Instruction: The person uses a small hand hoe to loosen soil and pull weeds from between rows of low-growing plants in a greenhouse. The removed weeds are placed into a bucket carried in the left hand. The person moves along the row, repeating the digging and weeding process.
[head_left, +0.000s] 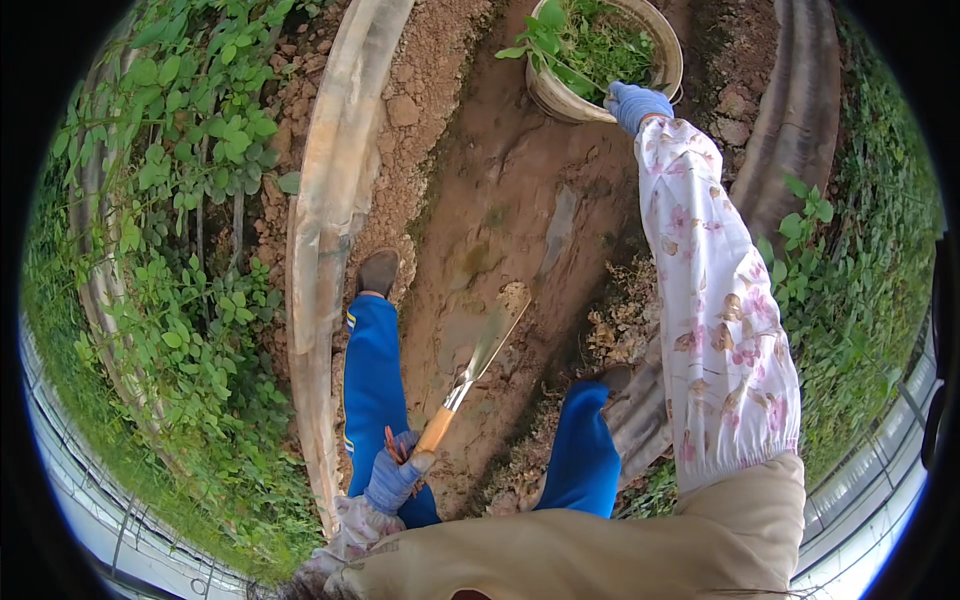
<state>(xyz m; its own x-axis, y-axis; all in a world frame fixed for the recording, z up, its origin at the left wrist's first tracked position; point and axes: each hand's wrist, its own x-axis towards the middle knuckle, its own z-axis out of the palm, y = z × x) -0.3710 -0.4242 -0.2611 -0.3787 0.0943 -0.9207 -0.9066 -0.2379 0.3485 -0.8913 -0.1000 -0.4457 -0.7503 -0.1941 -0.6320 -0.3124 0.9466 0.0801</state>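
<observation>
My left hand (394, 476), in a blue glove, is closed around the wooden handle (435, 430) of a hand trowel, low in the view by my left leg. The trowel's long, shiny metal blade (499, 326) points forward over the muddy path, with soil stuck to its tip. Reddish-brown bits show at that hand's fingers; what they are is unclear. Stretched far forward, my right hand (637, 103), also gloved in blue, grips the thin handle of a pale bucket (559, 101) at its near rim. Green leafy cuttings (600, 52) fill much of the bucket.
A wet dirt path (517, 202) with small puddles runs ahead between my boots. Pale plastic-like sheeting (330, 187) edges it on the left, and a similar strip (795, 127) on the right. Dense leafy plants (187, 315) grow along both sides.
</observation>
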